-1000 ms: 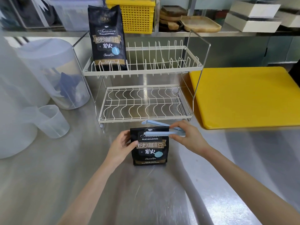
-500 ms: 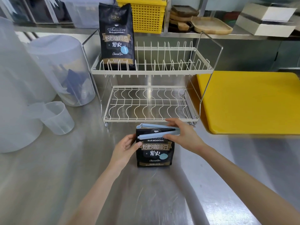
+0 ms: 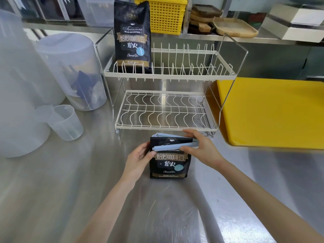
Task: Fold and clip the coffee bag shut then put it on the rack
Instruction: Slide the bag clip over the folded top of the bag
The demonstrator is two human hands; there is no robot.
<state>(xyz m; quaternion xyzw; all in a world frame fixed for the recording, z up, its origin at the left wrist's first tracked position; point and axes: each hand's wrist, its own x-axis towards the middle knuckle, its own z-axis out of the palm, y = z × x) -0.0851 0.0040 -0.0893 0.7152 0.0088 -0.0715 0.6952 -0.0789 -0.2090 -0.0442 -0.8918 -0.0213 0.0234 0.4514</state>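
Clip (image 3: pixel 172 147) has swung nearly closed over my folded bag (image 3: pixel 169 161) before the rack (image 3: pixel 164 113); right hand (image 3: pixel 201 149) pinches it, left hand (image 3: pixel 140 157) steadies the bag.

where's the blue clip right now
In the head view the clip sits low in the centre, straddling the folded top of the coffee bag on the counter just before the rack, its hinge end in the right hand.
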